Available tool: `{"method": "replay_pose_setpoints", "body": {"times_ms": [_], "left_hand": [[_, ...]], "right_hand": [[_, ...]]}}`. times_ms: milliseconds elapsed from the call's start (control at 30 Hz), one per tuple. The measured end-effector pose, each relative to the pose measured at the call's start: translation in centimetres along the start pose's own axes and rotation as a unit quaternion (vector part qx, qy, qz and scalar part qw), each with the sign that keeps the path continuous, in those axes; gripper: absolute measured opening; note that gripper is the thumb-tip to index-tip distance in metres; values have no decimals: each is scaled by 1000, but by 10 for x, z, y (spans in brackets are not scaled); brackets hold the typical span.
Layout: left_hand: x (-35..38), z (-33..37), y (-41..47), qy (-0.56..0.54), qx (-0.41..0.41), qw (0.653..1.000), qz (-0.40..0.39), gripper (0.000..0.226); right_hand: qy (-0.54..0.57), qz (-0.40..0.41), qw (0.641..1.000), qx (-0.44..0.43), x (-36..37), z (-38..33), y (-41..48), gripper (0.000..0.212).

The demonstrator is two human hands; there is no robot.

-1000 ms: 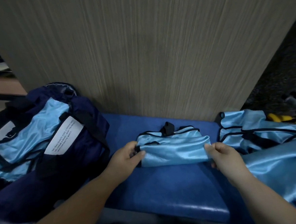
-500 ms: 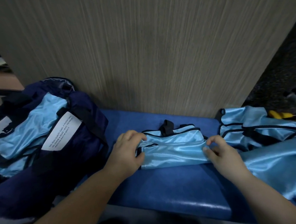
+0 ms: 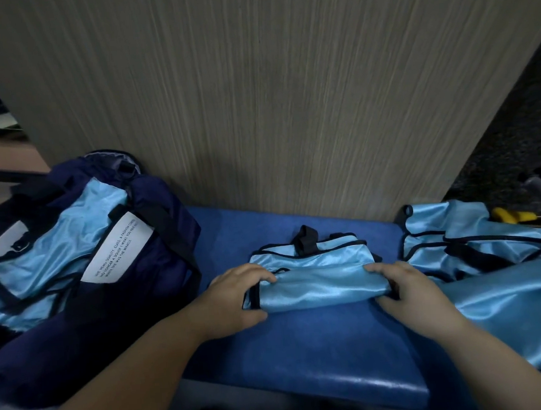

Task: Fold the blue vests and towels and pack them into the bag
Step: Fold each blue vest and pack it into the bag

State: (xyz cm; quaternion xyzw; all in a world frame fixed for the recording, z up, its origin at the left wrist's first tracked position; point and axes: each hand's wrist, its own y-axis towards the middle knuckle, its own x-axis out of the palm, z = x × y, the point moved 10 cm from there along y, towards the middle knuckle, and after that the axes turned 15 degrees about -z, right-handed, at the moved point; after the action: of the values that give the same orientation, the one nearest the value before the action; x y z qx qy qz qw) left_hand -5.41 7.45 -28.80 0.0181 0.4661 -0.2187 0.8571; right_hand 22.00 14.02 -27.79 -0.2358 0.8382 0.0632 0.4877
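Vest (image 3: pixel 316 281) folded on bench (image 3: pixel 321 355), held by 2 hands.
Left hand (image 3: pixel 237 298) grips its left end, right hand (image 3: pixel 411 294) pinches its right end; it lies between them, right of the bag (image 3: pixel 141 297).

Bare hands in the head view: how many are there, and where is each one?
2. The left hand grips the left end of the folded light blue satin vest on the blue padded bench; the right hand grips its right end. No other hand shows.
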Motion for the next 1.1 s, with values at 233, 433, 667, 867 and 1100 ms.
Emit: {"method": "replay_pose_setpoints", "body": {"times_ms": [233,433,667,867,1100], "left_hand": [[-28,-12,-6,-147,-30,979,138,15],[-30,-10,-6,-140,-60,976,154,6],[-39,1,-16,3,-91,970,225,18],[-23,35,-9,67,49,986,143,45],[-7,10,2,5,-14,993,115,69]], "right_hand": [[97,136,982,-88,-29,-19,-10,36],[141,122,982,-26,-20,-15,-2,36],[76,122,985,94,-16,-10,-7,25],[44,140,984,100,-23,-14,-10,29],[88,58,994,-23,-17,-18,-1,58]]}}
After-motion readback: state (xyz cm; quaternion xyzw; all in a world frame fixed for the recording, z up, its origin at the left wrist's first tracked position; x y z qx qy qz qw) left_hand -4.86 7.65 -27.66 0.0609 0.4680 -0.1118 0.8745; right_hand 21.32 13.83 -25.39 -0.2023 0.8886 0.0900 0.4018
